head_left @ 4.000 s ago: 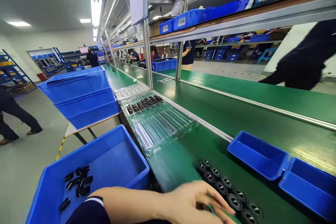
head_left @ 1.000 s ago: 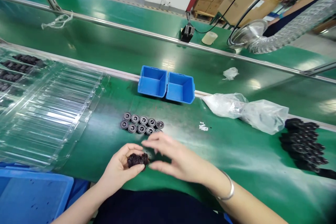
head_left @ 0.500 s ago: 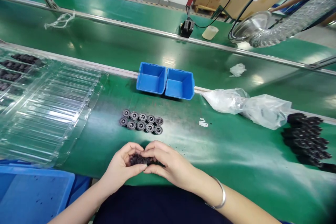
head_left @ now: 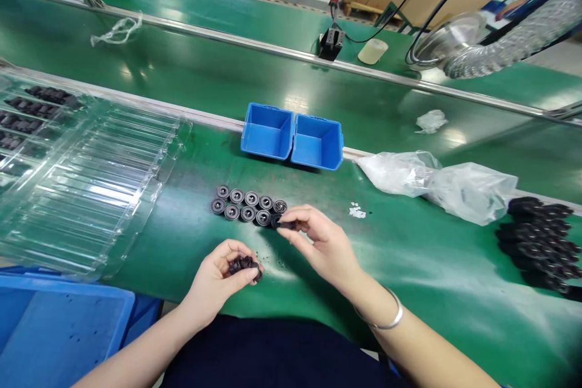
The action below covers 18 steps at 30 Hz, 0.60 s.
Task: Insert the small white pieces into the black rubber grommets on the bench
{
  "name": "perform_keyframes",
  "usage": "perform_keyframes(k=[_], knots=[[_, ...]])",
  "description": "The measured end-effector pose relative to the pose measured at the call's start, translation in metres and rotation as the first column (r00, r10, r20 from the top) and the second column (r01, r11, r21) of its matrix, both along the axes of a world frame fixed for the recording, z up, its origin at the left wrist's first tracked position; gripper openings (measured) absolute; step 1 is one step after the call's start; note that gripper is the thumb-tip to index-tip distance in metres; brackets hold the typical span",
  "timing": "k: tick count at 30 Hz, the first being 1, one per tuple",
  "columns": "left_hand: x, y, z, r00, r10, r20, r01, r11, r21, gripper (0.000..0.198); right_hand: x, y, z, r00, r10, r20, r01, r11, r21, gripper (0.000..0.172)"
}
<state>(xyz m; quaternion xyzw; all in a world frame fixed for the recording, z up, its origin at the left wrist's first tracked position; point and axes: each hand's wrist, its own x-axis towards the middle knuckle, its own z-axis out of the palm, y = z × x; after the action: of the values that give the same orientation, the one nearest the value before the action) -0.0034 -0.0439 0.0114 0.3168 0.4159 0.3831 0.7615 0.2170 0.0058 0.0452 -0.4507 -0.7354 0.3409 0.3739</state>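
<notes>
Head | gripping black parts [head_left: 243,264] in left hand [head_left: 222,279], perhaps for nearness | pinching dark piece [head_left: 287,225] in right hand [head_left: 325,247] at rowed cylinders [head_left: 248,213]

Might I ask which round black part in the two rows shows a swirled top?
The far row's rightmost part; the others in clear view show concentric rings.

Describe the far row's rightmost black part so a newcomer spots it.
On the green bench, nearer than two blue bins, are two rows of round black parts. The far row's rightmost part, near the right hand, has a swirled top; its neighbours show rings.
</notes>
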Motion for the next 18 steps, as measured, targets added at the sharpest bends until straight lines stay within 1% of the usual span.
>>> perform_keyframes(k=[2,4,7,13,16,18], knots=[[-0.001,0.000,-0.001,1.000,0.007,-0.015,-0.006,1.000,0.002,0.022,0.006,0.007,-0.003,0.989,-0.002,0.151,-0.007,0.998,0.061,0.017],[-0.003,0.001,-0.003,1.000,0.012,-0.029,-0.012,1.000,0.006,0.022,0.009,0.011,-0.007,0.972,0.040,0.233,-0.064,0.993,0.097,0.021],[-0.004,0.002,-0.006,0.999,0.006,-0.046,-0.005,1.000,0.015,0.022,0.009,0.011,-0.012,0.959,0.083,0.272,-0.128,0.980,0.153,0.026],[-0.005,0.001,-0.009,0.997,-0.018,-0.070,0.020,0.999,0.035,0.021,0.012,0.013,-0.014,0.929,0.110,0.354,-0.174,0.973,0.154,0.031],[-0.006,0.001,-0.009,0.997,-0.029,-0.070,0.032,0.998,0.048,0.020,0.013,0.016,-0.009,0.903,0.110,0.416,-0.193,0.967,0.163,0.029],[-0.006,0.001,-0.008,0.998,-0.026,-0.057,0.029,0.998,0.050,0.019,0.013,0.016,-0.001,0.891,0.092,0.445,-0.191,0.964,0.184,0.032]])
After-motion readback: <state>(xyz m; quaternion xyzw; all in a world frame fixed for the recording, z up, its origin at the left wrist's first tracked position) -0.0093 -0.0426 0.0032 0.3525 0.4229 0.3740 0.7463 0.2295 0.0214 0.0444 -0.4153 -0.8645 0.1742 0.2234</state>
